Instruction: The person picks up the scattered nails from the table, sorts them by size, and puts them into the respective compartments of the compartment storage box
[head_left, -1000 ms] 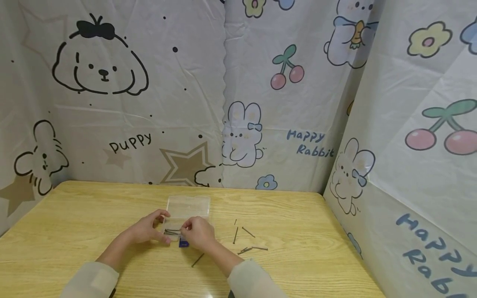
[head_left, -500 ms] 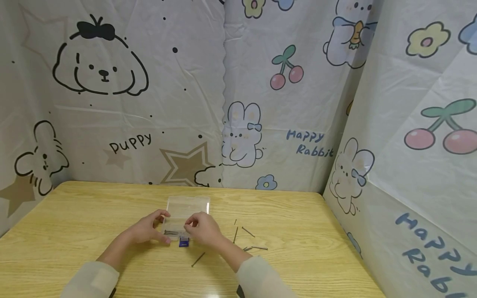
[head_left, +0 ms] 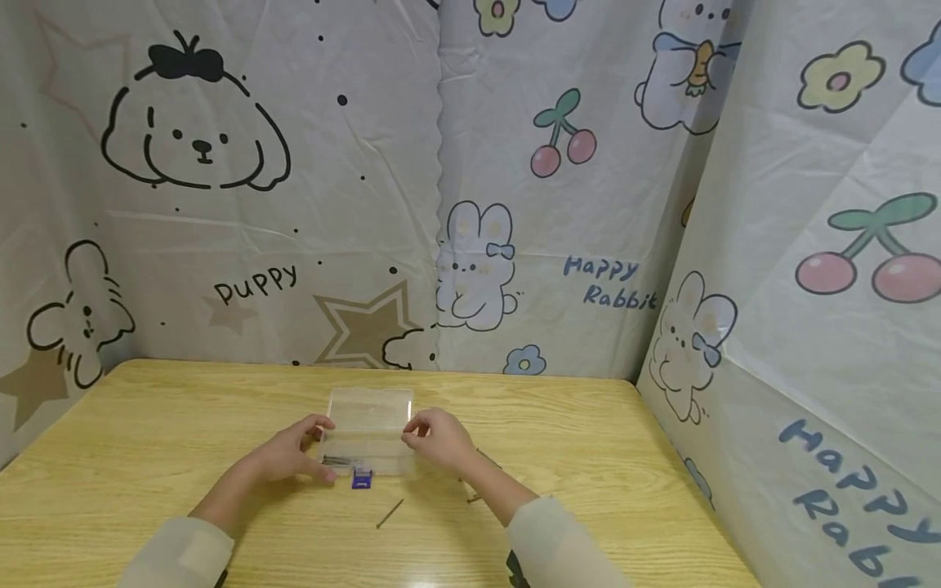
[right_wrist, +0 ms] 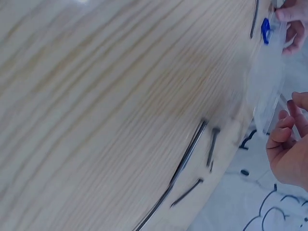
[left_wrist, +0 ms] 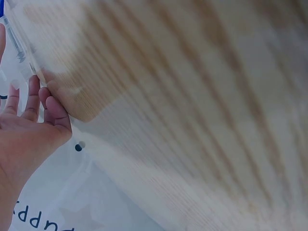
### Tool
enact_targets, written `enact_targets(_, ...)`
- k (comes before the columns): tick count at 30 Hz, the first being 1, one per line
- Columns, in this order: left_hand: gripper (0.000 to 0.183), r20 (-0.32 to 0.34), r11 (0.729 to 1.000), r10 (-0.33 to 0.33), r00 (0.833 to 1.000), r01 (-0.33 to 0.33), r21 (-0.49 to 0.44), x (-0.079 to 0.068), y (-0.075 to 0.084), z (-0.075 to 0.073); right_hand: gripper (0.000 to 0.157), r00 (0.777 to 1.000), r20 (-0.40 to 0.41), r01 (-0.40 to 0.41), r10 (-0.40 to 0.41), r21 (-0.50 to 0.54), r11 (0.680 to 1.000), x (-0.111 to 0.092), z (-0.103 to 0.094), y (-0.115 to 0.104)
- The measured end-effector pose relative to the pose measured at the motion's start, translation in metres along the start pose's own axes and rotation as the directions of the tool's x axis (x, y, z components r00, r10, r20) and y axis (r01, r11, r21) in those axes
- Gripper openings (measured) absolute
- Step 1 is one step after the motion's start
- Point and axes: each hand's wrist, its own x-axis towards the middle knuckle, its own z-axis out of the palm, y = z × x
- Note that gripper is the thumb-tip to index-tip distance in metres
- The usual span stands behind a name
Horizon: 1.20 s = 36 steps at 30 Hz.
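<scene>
A clear plastic box (head_left: 393, 467) lies on the table with its lid (head_left: 371, 408) raised at the back and a blue latch (head_left: 362, 479) at the front. Several nails (head_left: 338, 461) lie in its front left part. My left hand (head_left: 294, 453) holds the left end, thumb at the front corner and fingers at the rear. At the opposite end is my right hand (head_left: 444, 438), its fingers loosely curled beside the box, nothing visible between them. One loose nail (head_left: 390, 513) lies in front of the box.
More nails lie right of the box, partly hidden by the right forearm in the head view. The right wrist view shows a short nail (right_wrist: 186, 192) and longer ones (right_wrist: 187, 154) there. A printed cloth (head_left: 353, 204) hangs behind the wooden table (head_left: 184, 408).
My right hand has moved right, from over the nails in the box to its right end, uncovering the inside. The left hand stays at the left end.
</scene>
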Motion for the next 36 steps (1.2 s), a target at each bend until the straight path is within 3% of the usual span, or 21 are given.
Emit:
enact_targets(20,0.077,0.003,1.000,-0.002,1.000,0.002,0.001,0.000,0.001,-0.001,0.013,0.996,0.049,-0.070,0.071,-0.016,0.997,-0.029,-0.027,0.062)
enact_targets(36,0.077,0.004,1.000,-0.006,1.000,0.006,-0.003,0.002,-0.003,0.000,0.013,0.993,0.083,-0.088,0.088,-0.010,0.996,-0.033,-0.032,0.086)
